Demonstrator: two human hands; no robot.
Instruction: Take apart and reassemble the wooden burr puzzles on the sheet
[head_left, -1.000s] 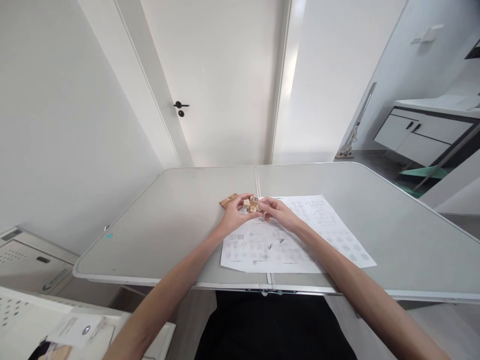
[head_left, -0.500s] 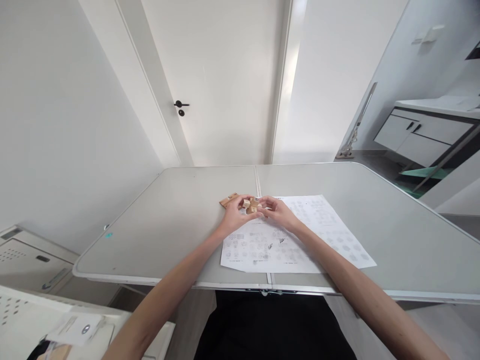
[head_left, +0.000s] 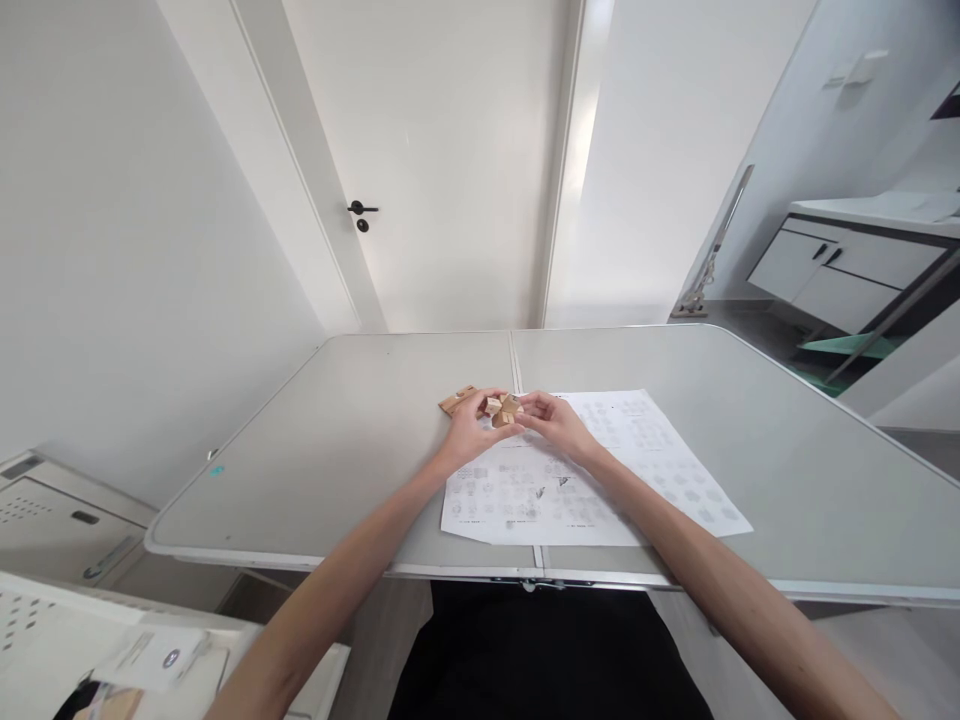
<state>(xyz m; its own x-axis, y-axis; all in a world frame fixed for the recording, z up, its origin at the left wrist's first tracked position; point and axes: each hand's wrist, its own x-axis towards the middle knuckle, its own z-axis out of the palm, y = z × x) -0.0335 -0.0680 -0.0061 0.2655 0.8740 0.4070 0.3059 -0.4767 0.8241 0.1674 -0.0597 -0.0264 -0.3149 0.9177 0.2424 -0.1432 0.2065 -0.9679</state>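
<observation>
Between my two hands is a small wooden block puzzle (head_left: 507, 408), made of pale interlocking pieces that stick out at angles. My left hand (head_left: 471, 425) grips its left side between thumb and fingers. On the right side, my right hand (head_left: 553, 420) pinches it with the fingertips. Both hands hold it just above the upper left part of a large printed sheet (head_left: 517, 495). A flat brown wooden piece or box (head_left: 456, 398) lies on the table behind my left fingers, partly hidden by them.
The grey folding table (head_left: 300, 450) has a seam down its middle and a metal rim. A white cabinet (head_left: 67, 500) stands at the lower left. Beyond the table is a white door (head_left: 442, 150) with a black handle. A mop (head_left: 709, 260) leans near a washstand (head_left: 847, 260).
The wooden puzzle has turned slightly in my fingers, and its pieces show at a different angle. My hands and arms stay almost in place.
</observation>
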